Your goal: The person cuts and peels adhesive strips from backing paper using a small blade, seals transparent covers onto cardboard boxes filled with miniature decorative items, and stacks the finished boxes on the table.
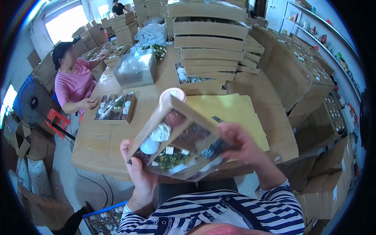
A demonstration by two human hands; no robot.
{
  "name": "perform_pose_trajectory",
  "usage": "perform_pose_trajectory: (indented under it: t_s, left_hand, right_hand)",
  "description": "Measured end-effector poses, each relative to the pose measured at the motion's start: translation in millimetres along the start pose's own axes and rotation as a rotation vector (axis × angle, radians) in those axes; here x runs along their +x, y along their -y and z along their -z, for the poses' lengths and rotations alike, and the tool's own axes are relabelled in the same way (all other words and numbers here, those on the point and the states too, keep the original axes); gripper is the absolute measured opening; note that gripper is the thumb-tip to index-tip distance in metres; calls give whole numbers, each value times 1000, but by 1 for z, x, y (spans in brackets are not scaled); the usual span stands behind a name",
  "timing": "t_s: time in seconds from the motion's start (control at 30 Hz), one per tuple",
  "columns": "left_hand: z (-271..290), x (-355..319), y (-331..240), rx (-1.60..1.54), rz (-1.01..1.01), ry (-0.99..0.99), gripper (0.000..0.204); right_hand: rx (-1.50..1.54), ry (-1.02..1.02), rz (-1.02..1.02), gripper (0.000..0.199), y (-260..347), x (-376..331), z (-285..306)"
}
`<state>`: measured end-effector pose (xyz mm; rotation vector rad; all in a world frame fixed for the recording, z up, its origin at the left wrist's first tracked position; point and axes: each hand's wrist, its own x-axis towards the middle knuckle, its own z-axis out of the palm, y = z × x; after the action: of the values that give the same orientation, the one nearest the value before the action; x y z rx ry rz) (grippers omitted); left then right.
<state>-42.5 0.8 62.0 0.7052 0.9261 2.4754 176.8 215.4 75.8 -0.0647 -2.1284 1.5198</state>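
Tilted up in front of me is a cardboard box of ornaments (pixel 187 138) with a clear, shiny cover. White and silver balls, a green garland coil and dark brown pieces show in its compartments. My left hand (pixel 140 172) grips its lower left corner, thumb on the near side. At the right side my right hand (pixel 243 145) holds the edge, its fingers curled and somewhat blurred. Just behind the box stands a pink-rimmed roll or cup (pixel 172 95), partly hidden. Yellow sheets (pixel 239 113) lie flat on the table beyond my right hand.
Stacked cardboard trays (pixel 209 39) rise at the table's far side. A person in pink (pixel 74 80) sits at the left, near another ornament box (pixel 115 109) and a clear plastic-covered box (pixel 135 68). A fan (pixel 34 102) stands far left; large cartons (pixel 290 58) line the right.
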Motion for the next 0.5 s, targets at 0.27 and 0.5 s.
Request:
perform_pose_trajectory:
  t_s: [0.27,0.5]
  left_hand:
    - [-70,95,-34,375,-197,438,80]
    - [-154,201,-72,217,-119,459,62]
  right_hand:
    - [-66,-737,677,57,79,119,69]
    - [-1270,-468,831,65,145,156,67]
